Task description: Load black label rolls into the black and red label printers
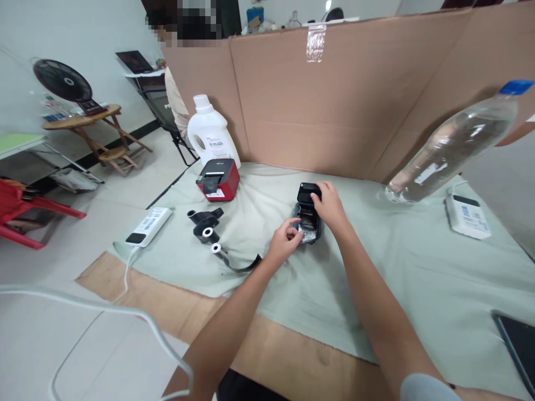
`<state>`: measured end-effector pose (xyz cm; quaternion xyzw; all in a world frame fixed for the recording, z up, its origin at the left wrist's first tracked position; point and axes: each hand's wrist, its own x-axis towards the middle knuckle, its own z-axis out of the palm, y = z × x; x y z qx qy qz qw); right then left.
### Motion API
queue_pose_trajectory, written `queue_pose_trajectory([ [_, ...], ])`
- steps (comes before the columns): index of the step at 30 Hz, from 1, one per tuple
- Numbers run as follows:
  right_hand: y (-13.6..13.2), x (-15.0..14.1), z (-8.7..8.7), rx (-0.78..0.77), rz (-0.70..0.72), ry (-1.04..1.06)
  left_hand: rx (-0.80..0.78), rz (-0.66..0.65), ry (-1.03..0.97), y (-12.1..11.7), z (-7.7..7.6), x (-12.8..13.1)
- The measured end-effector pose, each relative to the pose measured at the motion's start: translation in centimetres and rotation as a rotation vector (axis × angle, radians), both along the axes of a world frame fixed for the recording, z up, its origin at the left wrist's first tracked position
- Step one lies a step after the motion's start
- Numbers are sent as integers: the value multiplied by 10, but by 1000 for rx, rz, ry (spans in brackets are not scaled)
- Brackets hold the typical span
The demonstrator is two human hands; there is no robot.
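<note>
A small black portable printer (311, 234) stands on the green cloth before me with its lid (307, 188) raised. Inside its open bay are dark and shiny surfaces whose details are too small to make out. My right hand (330, 209) has its fingers closed on the lid's right side. At the near left side of the printer, my left hand (284, 242) is curled, thumb and finger against the edge of the bay. To the left lie several rolls of black tape (207, 231), one with a loose strip trailing toward my left forearm.
A red and black label printer (221, 181) stands by a white jug (211, 133). Cardboard (309, 111) walls the far side. A water bottle (455, 147) leans at right near a white power bank (468, 214). Another white power bank (148, 225) with a cable sits left; a phone (516, 340) lies near right.
</note>
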<state>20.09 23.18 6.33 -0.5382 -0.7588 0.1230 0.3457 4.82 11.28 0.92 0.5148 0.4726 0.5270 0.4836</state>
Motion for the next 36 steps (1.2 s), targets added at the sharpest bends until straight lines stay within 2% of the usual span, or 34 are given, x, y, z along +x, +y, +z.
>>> queue_pose_trajectory([
  [6,-1,10,8,-92,66,10,-1,-7,-24,-1,-2,0],
  [13,-14,17,11,-270,206,-210,-23,-8,6,-3,-3,-1],
  [17,-17,13,10,-310,115,-233,-17,-11,21,-3,-2,-1],
  [21,-14,12,-1,-372,-10,-187,-18,-3,33,-2,-1,-1],
  [24,-9,14,-13,-478,-33,-147,-18,-1,35,-2,-1,0],
  [27,-7,16,-19,-503,-19,-120,-13,-1,40,-2,-2,0],
  [31,-17,10,-12,-514,-47,-114,10,-3,73,-3,-5,-1],
  [36,-46,-21,7,-516,-173,-226,65,-10,109,-3,-6,-1],
])
